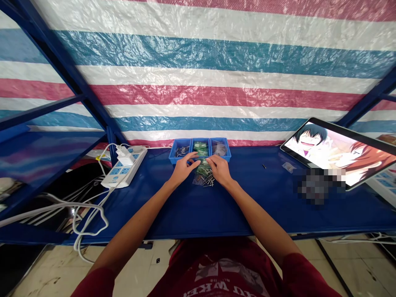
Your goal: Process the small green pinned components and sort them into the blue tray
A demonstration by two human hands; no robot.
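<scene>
A small clear plastic bag with green on it (202, 167) lies on the table between my hands, and a loose pile of metal screws (208, 178) is on and beside it. My left hand (185, 168) is at the bag's left side, thumb and forefinger apart with nothing visible between them. On the other side, my right hand (220, 168) has its fingertips closed at the bag's upper right edge. Just beyond my hands stand three joined blue bins: the left bin (171, 153) holds screws, the middle bin (200, 139) green-marked bags, the right bin (229, 152) clear bags.
A white power strip (119, 175) with a plugged-in charger and white cables (93, 214) lies to the left. At the right a tablet (340, 152) leans, showing a cartoon. One screw (264, 166) and a small clear bag (288, 167) lie on the blue table (260, 194).
</scene>
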